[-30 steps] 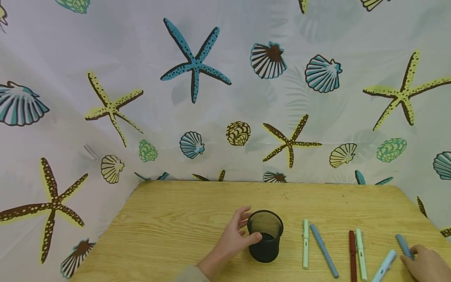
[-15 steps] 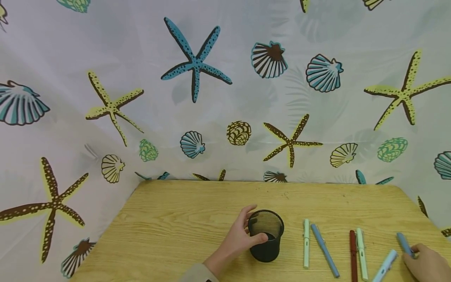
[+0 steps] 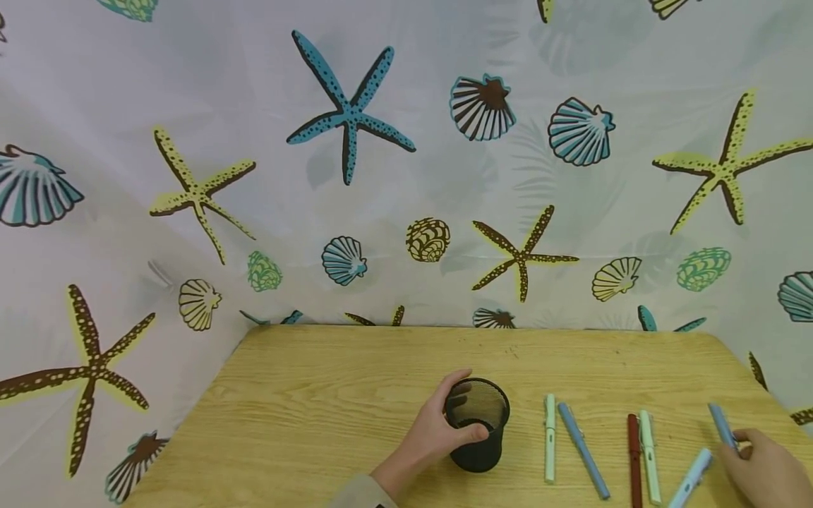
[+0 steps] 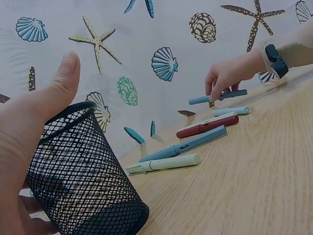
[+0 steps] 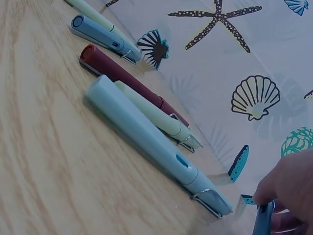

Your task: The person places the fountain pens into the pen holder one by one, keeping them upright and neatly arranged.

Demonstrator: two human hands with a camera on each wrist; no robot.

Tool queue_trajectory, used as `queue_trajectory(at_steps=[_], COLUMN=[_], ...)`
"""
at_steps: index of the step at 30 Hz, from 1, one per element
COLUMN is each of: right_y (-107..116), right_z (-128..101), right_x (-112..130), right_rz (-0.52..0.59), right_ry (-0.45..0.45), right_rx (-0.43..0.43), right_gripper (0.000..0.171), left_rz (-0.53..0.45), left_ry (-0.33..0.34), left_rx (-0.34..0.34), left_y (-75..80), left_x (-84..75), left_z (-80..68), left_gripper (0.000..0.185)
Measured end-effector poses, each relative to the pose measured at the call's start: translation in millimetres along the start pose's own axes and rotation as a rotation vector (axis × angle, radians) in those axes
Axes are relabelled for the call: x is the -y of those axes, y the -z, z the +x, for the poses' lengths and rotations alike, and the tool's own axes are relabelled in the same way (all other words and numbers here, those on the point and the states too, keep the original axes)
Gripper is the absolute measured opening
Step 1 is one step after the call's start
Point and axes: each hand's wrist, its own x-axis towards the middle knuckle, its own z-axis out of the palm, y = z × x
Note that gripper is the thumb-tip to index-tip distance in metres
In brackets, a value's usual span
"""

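A black wire-mesh pen holder (image 3: 479, 455) stands upright on the wooden table, its inside bare from above. My left hand (image 3: 437, 432) grips it from the left, thumb across the near side and fingers behind it. Seen from the left wrist, the mesh wall (image 4: 88, 181) sits within that hand's curve. On the far right, my right hand (image 3: 768, 466) pinches a blue pen (image 3: 720, 422) between thumb and fingers. The left wrist view shows this pen (image 4: 198, 100) raised off the table. Beside the right hand lies a light blue pen (image 3: 691, 480).
Between the hands lie a pale green pen (image 3: 550, 441), another blue pen (image 3: 583, 449), a dark red pen (image 3: 635, 458) and a second pale green pen (image 3: 651, 458). A curtain (image 3: 419, 176) printed with shells and starfish hangs behind the table (image 3: 305, 402).
My left hand has closed in around the pen holder, its thumb moving right across the near side. My right hand has lifted the blue pen slightly and tilted it.
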Motion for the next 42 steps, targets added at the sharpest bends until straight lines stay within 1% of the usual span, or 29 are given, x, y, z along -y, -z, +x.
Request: queue_trajectory(at_steps=[2, 4, 9, 12, 15, 18, 23, 27, 31, 34, 38, 42], right_y=[1.3, 2.4, 3.4, 4.5, 7.7, 9.6, 10.4, 13.1, 13.9, 13.1, 13.3, 12.9], right_z=[-0.8, -1.9, -6.8, -9.7, -12.2, -15.0, -20.3, -24.5, -28.2, -31.2, -34.8, -38.4], right_x=[3.1, 6.7, 16.5, 21.5, 25.6, 29.1, 36.8, 44.7, 54.2, 60.4, 68.0, 76.1], right_rz=[0.016, 0.028, 0.037, 0.032, 0.032, 0.042, 0.077, 0.087, 0.076, 0.084, 0.109, 0.113], right_ry=[0.022, 0.031, 0.019, 0.031, 0.077, 0.109, 0.134, 0.184, 0.254, 0.282, 0.281, 0.302], right_rx=[0.003, -0.003, -0.04, -0.065, -0.077, -0.087, -0.124, -0.158, -0.236, -0.266, -0.245, -0.265], right_gripper=[0.047, 0.047, 0.045, 0.045, 0.047, 0.047, 0.045, 0.044, 0.039, 0.036, 0.038, 0.039], left_rz=[-0.004, 0.003, 0.004, -0.003, 0.002, 0.001, -0.004, -0.007, -0.007, -0.007, -0.012, -0.015], left_ry=[0.0, 0.003, 0.028, 0.051, 0.07, 0.075, 0.084, 0.083, 0.07, 0.062, 0.052, 0.047], left_rx=[-0.004, -0.012, -0.012, -0.008, -0.008, -0.01, -0.008, -0.005, -0.006, -0.009, -0.013, -0.015], left_y=[-0.4, -1.1, -2.3, -3.0, -3.3, -3.8, -4.8, -5.2, -5.2, -5.3, -5.8, -6.2], left_x=[0.3, 4.5, 15.0, 15.8, 14.7, 15.3, 16.5, 15.6, 15.8, 16.7, 18.5, 19.2], left_z=[-0.5, 0.7, 3.7, 3.9, 3.6, 3.0, 3.0, 3.0, 2.5, 2.3, 2.2, 2.2], left_gripper=[0.081, 0.079, 0.075, 0.074, 0.074, 0.073, 0.073, 0.073, 0.072, 0.072, 0.072, 0.071])
